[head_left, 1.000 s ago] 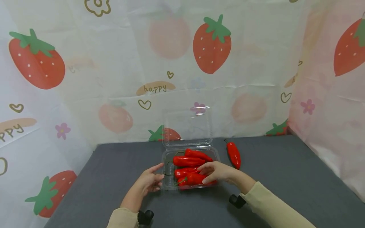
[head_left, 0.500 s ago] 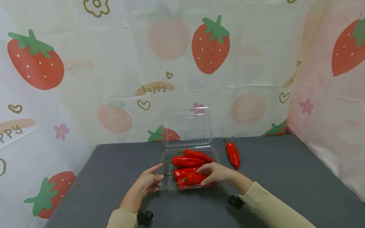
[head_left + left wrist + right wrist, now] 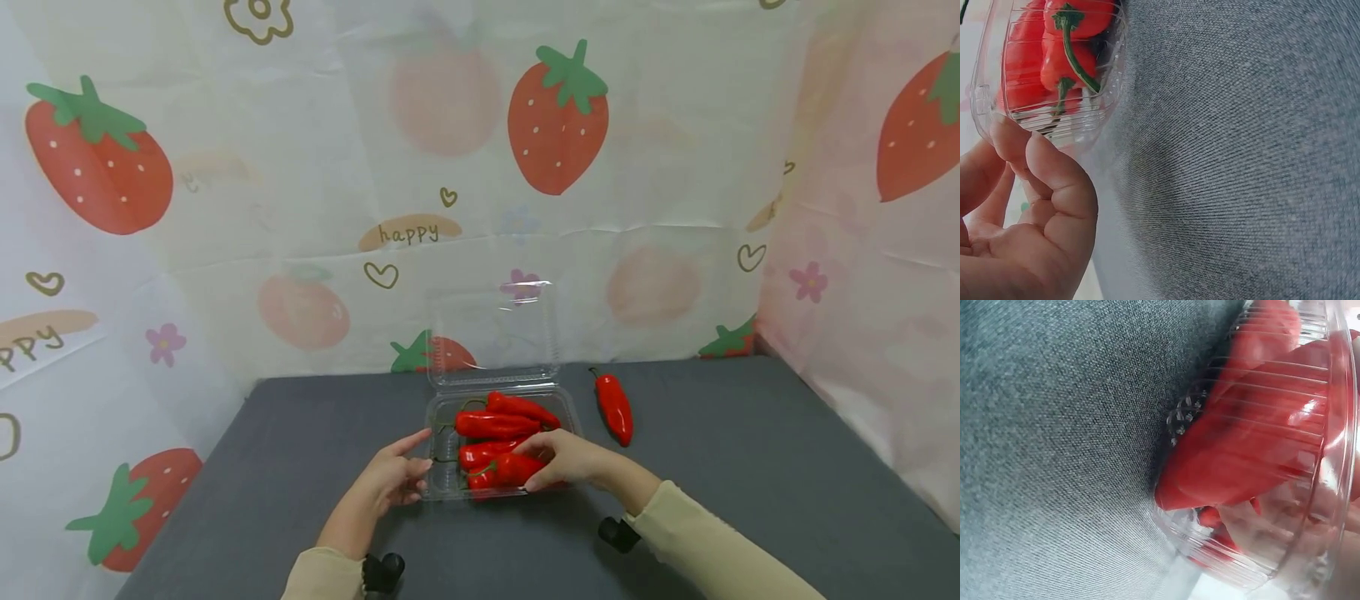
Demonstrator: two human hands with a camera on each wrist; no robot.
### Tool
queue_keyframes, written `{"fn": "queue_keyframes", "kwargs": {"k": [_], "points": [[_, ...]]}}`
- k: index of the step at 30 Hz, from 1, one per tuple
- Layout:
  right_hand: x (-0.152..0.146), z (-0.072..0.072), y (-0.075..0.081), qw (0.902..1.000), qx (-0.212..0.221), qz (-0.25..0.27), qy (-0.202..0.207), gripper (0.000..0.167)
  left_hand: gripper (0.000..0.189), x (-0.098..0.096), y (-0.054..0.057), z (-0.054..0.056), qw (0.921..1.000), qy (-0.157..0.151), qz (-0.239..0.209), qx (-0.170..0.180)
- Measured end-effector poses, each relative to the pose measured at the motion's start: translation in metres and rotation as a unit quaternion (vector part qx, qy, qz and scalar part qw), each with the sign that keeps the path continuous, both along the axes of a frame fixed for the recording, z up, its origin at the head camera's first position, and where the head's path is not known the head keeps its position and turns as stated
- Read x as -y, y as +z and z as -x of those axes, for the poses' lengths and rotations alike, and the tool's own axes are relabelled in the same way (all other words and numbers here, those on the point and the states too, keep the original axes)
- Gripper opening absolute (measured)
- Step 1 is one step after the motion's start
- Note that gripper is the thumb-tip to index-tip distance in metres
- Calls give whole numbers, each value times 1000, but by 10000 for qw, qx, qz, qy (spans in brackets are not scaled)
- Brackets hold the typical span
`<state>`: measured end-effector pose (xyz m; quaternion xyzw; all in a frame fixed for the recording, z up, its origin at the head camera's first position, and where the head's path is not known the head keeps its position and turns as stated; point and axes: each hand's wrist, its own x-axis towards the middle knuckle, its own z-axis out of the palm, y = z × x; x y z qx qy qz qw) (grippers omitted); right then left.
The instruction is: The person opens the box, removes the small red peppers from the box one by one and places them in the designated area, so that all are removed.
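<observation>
A clear plastic clamshell container [image 3: 446, 479] stands on the grey cloth with its lid [image 3: 491, 329] raised at the back. Several glossy red chili peppers [image 3: 497, 425] lie inside, green stems mostly pointing left. My right hand [image 3: 573, 458] reaches over the right front of the container, thumb and fingers curled around the nearest red chili pepper [image 3: 513, 471]. Its far end is hidden under the hand. My left hand [image 3: 397, 475] is at the left side, index finger stretched out; in the left wrist view its fingertips [image 3: 1007, 131] meet the container's rim corner.
A single red chili pepper [image 3: 615, 408] lies on the grey cloth [image 3: 315, 450] right of the container. Behind the table hangs a strawberry-printed curtain [image 3: 660, 150], close behind the raised lid. In the right wrist view, a red pepper [image 3: 1247, 437] presses near the ribbed plastic wall.
My right hand has shifted slightly left and down over the nearest pepper, whose stem end has turned a little. My left hand has stayed at the container's left side.
</observation>
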<state>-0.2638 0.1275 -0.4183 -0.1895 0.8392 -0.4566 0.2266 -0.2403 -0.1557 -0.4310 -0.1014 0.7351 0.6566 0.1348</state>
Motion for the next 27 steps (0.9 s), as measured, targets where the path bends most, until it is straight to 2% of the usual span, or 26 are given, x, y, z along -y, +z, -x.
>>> {"fn": "queue_keyframes", "kwargs": {"k": [7,16,27], "points": [[-2,1,0,9999,-3,96,-64,41,56,-2,0,1,10000,14,-24,4],[-6,2,-1,9986,10,492,-213,41,55,-2,-1,1,10000,55,-74,-9],[-11,1,1,9940,101,787,-753,53,55,-6,0,0,10000,67,3,-47]]}}
